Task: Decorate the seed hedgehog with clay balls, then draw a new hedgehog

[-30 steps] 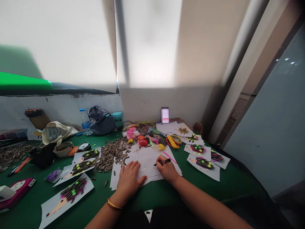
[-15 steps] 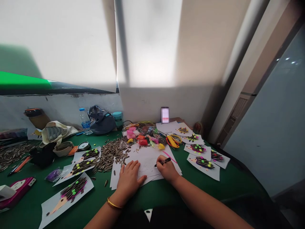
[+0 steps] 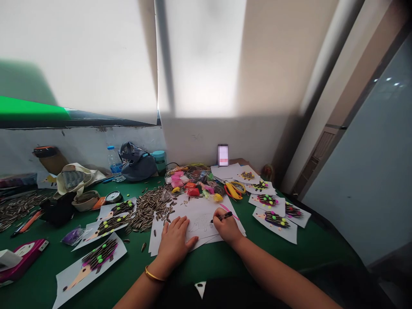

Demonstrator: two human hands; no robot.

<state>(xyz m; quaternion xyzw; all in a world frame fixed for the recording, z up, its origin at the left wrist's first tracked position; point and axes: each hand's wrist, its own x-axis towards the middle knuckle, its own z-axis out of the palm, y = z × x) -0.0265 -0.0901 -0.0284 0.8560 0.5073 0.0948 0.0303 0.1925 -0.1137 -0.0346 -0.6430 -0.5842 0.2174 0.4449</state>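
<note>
At six o'clock, the right hand (image 3: 228,228) grips a black marker (image 3: 224,217); should the flat left hand (image 3: 175,243) ease, the paper sheet (image 3: 199,219) could slide.

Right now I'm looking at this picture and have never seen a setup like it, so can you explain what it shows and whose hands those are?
This picture comes from a camera worn on a person's head, looking down at their own bare hands. The right hand holds a black pen to a sheet of paper, while the left hand rests flat on that paper. Around them, the green table holds a heap of sunflower seeds, yellow scissors, and paper hedgehogs decorated with seeds.
</note>
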